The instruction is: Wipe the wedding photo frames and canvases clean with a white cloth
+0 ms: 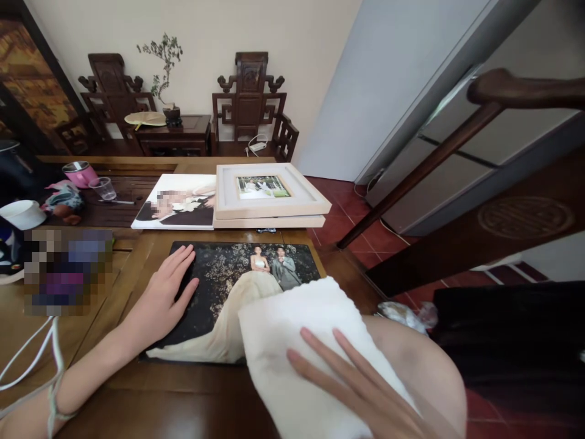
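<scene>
A wedding photo panel [219, 286] with a dark background lies flat on the wooden table. It shows a couple and a long pale gown. My left hand [167, 299] rests on its left edge, fingers stretched out and thumb apart, holding nothing. Over the panel's lower right part is a white paper towel [297, 323] with a wavy edge. My right hand [351, 372] grips this towel from the near right side, with several fingers laid across it. The thumb is hidden. The towel covers the panel's lower right corner.
Behind the panel sit stacked light wood picture frames [274, 207] and a white-edged portrait print [176, 204]. Farther left are a pink mug [80, 175], a clear cup [104, 189] and a white bowl [22, 214]. A dark wooden chair [457, 231] stands close on the right.
</scene>
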Motion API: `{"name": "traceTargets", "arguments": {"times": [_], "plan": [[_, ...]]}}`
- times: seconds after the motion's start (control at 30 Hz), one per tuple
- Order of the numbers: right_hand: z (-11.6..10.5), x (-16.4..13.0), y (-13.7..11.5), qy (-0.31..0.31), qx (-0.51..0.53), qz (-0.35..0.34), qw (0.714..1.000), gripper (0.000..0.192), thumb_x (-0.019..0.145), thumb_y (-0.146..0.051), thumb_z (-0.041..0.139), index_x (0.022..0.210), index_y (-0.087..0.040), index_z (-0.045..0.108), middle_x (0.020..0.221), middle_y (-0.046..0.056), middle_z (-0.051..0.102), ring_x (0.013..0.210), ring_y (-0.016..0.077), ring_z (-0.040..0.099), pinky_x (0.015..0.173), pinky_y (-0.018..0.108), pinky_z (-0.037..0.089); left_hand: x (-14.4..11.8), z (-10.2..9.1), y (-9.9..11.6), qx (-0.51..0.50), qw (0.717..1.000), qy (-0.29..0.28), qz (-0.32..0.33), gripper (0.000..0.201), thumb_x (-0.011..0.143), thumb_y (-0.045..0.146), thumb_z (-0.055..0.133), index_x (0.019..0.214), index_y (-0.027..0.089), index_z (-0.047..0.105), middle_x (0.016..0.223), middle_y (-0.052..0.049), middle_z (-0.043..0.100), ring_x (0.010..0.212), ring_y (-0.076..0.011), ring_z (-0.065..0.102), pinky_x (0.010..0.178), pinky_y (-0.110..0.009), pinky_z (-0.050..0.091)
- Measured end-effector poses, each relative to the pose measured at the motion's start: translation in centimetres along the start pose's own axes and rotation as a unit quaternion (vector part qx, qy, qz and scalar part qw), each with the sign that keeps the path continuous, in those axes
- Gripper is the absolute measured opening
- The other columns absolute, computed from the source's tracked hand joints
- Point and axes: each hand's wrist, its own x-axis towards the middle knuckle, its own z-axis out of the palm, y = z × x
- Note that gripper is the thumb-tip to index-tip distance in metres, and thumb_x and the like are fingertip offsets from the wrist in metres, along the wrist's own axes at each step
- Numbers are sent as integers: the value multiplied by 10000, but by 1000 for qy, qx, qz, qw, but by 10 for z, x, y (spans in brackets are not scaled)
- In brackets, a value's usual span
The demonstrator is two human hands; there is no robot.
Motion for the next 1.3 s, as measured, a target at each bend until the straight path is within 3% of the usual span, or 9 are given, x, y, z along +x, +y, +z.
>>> {"name": "traceTargets", "arguments": {"times": [0.1,0.23,0.4,0.57,0.7,0.87,0.97,1.13,1.3], "plan": [[-9,26,14,23,16,-14,999,312,647,-17,479,784,-240,648,1509,12,443,1444,314,256,1151,594,263,0,-1,-3,0,1000,2,14,522,999,429,373,1461,188,384,1556,-116,363,1458,-274,284,1167,-536,294],[-12,72,49,16,10,35,999,550,596,19,423,1051,-188,651,1453,130,511,1444,301,270,1146,616,250,2,-1,-9,2,1000,1,10,535,990,449,376,1451,179,405,1546,-127,377,1456,-285,289,1162,-543,301],[-6,105,76,13,7,63,998,537,661,32,419,1128,-148,612,1396,202,550,1441,307,274,1136,618,263,4,-3,-14,12,1000,8,-8,560,982,464,368,1443,150,419,1542,-151,376,1452,-302,294,1158,-555,297],[-3,80,36,16,2,39,999,541,594,58,416,1017,-166,669,1458,156,499,1459,325,185,1140,654,213,4,-2,-15,11,1000,18,-2,553,983,451,371,1455,166,408,1536,-148,387,1445,-301,308,1152,-555,304],[-1,31,-6,23,-1,7,1000,330,608,30,463,720,-219,649,1521,66,423,1455,340,173,1145,637,211,4,-1,-15,18,1000,14,-9,574,984,468,354,1455,143,407,1544,-151,374,1452,-291,296,1155,-543,306],[-3,8,-18,19,-11,-48,999,226,717,-48,539,721,-251,639,1516,6,429,1447,320,225,1148,564,283,6,-4,-15,33,999,-16,-10,585,987,476,337,1458,137,407,1549,-144,371,1458,-295,281,1159,-554,289],[-7,28,-4,16,-6,-42,999,276,660,-14,489,733,-233,639,1506,51,440,1431,344,270,1122,619,300,6,-6,-14,30,999,-22,-2,575,985,473,339,1460,156,409,1555,-134,363,1460,-296,277,1158,-555,288],[-7,86,43,12,-7,17,1000,571,599,30,436,1073,-193,663,1454,126,511,1431,330,286,1130,628,280,5,-6,-14,25,1000,-19,3,567,989,466,331,1462,161,401,1559,-138,356,1461,-294,272,1151,-574,284],[2,123,74,12,-28,49,998,560,677,39,432,1180,-140,599,1364,205,576,1419,347,306,1109,633,301,4,-6,-13,26,999,-19,-6,573,990,460,332,1457,136,403,1557,-144,356,1463,-286,270,1153,-564,290]]}}
